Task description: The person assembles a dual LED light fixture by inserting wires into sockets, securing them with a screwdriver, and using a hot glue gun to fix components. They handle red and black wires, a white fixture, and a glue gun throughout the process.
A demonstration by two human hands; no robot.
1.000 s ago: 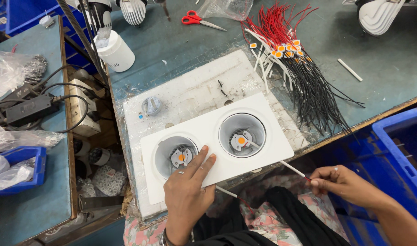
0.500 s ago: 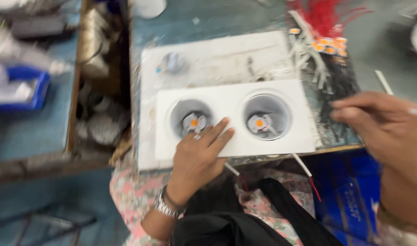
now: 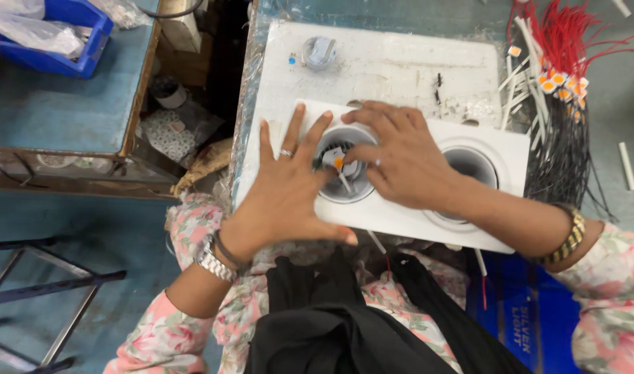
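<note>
1. We saw the teal workbench (image 3: 428, 14) carrying everything, and we took the white twin-hole light housing (image 3: 511, 149) on it as our landmark.
2. Under the housing and reaching beyond its far edge lay a white board (image 3: 400, 66), wrapped in clear film.
3. The housing itself sat at the bench's near edge, with two round recesses side by side; the right recess (image 3: 473, 166) was partly covered by a forearm.
4. Right of the housing lay a bundle of wires (image 3: 563, 104), red, white and black, with small orange-tipped pieces among them.
5. Left of the housing, across a gap, stood a second teal table with a blue bin (image 3: 60, 48) holding plastic bags.
6. Our left hand (image 3: 289, 190) lay flat with fingers spread, pressing on the housing's left end beside the left recess.
7. Our right hand (image 3: 400, 159) reached over the left recess, its fingertips pinching a small orange-and-white part (image 3: 336, 163) inside it.
8. Beyond the housing's far left corner, a small clear round piece (image 3: 319, 52) rested on the board.
</note>
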